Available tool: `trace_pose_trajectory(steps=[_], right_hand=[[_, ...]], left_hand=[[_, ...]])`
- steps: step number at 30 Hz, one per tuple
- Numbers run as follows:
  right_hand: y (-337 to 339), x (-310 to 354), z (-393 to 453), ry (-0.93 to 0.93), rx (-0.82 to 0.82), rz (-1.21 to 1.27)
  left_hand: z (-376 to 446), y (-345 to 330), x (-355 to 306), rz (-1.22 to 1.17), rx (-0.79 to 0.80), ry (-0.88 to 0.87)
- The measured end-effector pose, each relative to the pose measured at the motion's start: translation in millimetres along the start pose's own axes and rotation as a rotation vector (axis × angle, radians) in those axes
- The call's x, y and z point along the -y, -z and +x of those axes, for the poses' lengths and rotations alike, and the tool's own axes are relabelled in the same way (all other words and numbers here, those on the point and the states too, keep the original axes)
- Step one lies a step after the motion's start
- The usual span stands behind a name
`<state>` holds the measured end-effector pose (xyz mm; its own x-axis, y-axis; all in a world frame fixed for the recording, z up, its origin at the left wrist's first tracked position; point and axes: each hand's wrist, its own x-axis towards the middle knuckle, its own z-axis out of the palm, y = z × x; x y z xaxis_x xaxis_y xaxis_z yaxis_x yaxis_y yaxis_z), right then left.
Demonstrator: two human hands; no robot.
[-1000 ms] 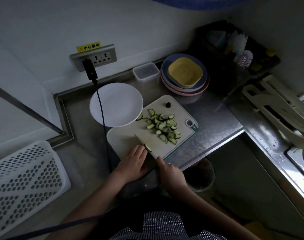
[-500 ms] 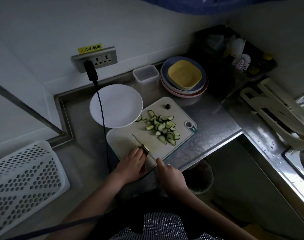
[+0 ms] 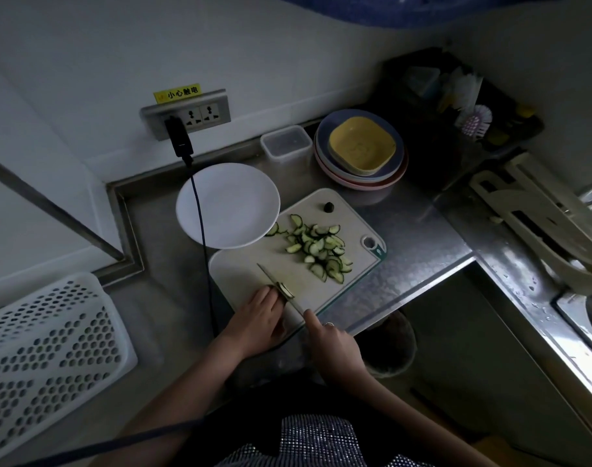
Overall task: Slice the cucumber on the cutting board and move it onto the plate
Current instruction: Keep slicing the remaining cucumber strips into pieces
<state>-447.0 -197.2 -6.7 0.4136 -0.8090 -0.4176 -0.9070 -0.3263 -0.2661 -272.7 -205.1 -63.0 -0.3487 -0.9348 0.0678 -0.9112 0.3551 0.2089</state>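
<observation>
A white cutting board (image 3: 251,271) lies on the steel counter, with a heap of cucumber slices (image 3: 316,247) on its far right part. A small cucumber stub (image 3: 285,289) sits at the board's near edge. My left hand (image 3: 259,320) covers and holds that stub with curled fingers. My right hand (image 3: 335,345) grips a knife (image 3: 272,279) by its handle, forefinger stretched along the spine, blade down against the stub. The white plate (image 3: 227,205) stands bare just behind the board, its rim over the board's far left corner. A dark cucumber end (image 3: 328,206) lies at the board's far edge.
A black cable (image 3: 200,210) runs from the wall socket (image 3: 187,117) across the plate's left side. Behind the board stand a clear lidded box (image 3: 287,143) and stacked plates with a yellow dish (image 3: 362,146). A white perforated basket (image 3: 45,335) is at left; a sink edge (image 3: 537,298) at right.
The knife has come down and shifted leftward along the stub, cutting another slice. My left hand's fingertips have drawn back a little over the shrinking stub.
</observation>
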Motion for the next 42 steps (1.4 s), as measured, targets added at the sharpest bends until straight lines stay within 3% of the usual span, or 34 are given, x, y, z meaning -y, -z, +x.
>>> trace_pose_trajectory(steps=[32,42], right_hand=[[-7.6,0.4,0.9,0.003,-0.004,0.001],[-7.0,-0.1,3.8,-0.007,0.015,-0.051]], left_hand=[[-4.5,-1.7,5.0,0.023,0.065,0.021],[-6.0,1.3,3.6,-0.018,0.021,0.012]])
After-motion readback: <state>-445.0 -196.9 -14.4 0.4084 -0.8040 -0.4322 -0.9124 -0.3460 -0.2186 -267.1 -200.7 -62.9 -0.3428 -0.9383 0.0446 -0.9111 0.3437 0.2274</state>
